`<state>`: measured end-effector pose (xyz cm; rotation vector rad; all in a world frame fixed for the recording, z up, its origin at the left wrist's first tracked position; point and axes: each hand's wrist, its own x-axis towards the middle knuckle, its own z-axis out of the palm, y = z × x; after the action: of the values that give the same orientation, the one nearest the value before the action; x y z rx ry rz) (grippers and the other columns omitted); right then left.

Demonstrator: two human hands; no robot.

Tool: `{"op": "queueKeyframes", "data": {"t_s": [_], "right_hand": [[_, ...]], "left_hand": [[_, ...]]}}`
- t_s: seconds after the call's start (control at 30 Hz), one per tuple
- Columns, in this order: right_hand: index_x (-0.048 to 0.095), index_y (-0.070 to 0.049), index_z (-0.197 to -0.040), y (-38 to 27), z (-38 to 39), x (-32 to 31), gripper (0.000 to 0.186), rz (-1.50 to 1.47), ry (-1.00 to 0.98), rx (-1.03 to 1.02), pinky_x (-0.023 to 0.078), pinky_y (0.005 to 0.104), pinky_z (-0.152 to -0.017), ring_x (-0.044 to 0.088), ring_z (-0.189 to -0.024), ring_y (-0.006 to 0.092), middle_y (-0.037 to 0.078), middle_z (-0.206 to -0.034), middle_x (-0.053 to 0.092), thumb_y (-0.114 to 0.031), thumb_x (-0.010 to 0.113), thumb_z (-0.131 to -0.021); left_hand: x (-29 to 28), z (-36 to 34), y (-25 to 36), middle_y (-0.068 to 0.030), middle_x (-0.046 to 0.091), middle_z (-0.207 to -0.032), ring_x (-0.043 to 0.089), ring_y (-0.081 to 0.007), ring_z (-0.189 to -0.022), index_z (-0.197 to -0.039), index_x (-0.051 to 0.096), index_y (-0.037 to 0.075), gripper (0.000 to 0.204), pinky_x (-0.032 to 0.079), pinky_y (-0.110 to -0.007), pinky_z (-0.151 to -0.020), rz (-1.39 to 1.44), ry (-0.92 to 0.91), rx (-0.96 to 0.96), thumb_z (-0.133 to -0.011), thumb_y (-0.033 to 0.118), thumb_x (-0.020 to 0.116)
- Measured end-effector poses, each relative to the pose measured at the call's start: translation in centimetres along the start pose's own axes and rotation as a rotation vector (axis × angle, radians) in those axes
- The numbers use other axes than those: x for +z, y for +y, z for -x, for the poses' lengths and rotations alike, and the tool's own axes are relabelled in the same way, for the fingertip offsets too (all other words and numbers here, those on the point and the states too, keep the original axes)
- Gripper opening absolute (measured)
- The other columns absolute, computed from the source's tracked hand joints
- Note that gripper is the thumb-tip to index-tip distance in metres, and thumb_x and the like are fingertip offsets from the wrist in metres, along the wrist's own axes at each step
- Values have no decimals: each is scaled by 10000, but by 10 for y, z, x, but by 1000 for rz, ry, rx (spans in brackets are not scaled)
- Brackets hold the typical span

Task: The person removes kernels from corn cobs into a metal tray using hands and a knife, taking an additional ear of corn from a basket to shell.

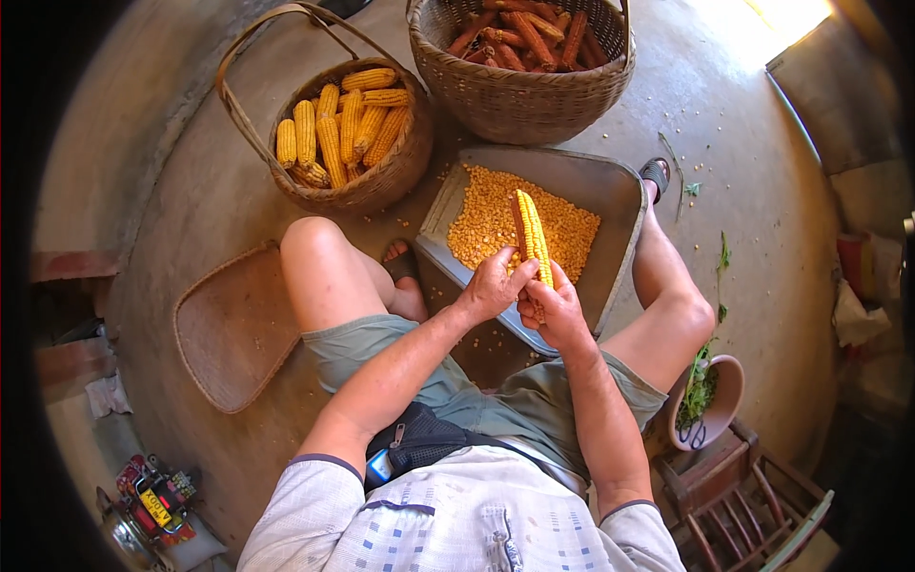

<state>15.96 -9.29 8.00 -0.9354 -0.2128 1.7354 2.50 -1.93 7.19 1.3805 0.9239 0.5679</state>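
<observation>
My left hand (494, 288) and my right hand (555, 309) are both closed around the lower part of a yellow corn ear (534, 234). The ear stands tilted with its tip away from me. Along its left side a strip of bare reddish cob shows, while the rest carries kernels. My left thumb presses near the edge of the kernel rows. Beneath the hands is a grey bin (621, 208) resting on the floor between my legs. Loose corn kernels (477, 221) cover much of its bottom. The ear's lower end is hidden by my fingers.
Whole corn ears (351, 124) fill a handled wicker basket (381, 186) at far left. Bare red cobs (534, 38) lie in a larger basket (524, 100) beyond the bin. A woven scoop (233, 329) sits left, a bowl of greens (729, 391) and wooden chair (734, 500) right.
</observation>
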Motion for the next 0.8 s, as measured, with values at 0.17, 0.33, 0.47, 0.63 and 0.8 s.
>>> {"op": "queueKeyframes", "data": {"t_s": [0.17,0.33,0.47,0.63,0.8], "right_hand": [[479,-108,-1123,-3,-2,-2,194,-117,-6,7,336,221,-408,456,-539,93,51,-809,537,-85,547,-943],[466,-88,-1087,7,2,0,182,36,39,-40,354,223,-424,471,-556,105,54,-802,532,-84,561,-932],[452,-90,-1071,13,5,4,195,80,46,-12,350,227,-434,468,-557,105,47,-798,523,-74,573,-919],[448,-91,-1070,10,8,4,191,-12,32,34,340,226,-431,453,-555,98,47,-799,515,-73,571,-925],[424,-113,-1108,7,7,0,245,-103,-22,54,355,232,-442,467,-566,99,42,-801,514,-84,576,-918]], "left_hand": [[-2,-5,-19,-44,644,-890,582,-98,-813,-1071,598,-10,366,505,-282,-717,25,40,34,-999,345,548],[-3,-8,-20,-43,651,-887,592,-99,-791,-1096,599,-15,433,510,-279,-714,105,22,-24,-999,404,553],[0,-7,-14,-147,692,-858,689,-242,-809,-1053,616,-16,482,530,-374,-720,-84,111,-29,-961,453,557],[-1,-5,-13,-185,676,-830,687,-294,-787,-1024,607,-26,426,523,-398,-703,-128,119,56,-978,387,515],[-4,-4,-25,-72,631,-806,588,-147,-747,-1022,601,-4,360,488,-332,-689,-178,148,66,-1023,329,465]]}}
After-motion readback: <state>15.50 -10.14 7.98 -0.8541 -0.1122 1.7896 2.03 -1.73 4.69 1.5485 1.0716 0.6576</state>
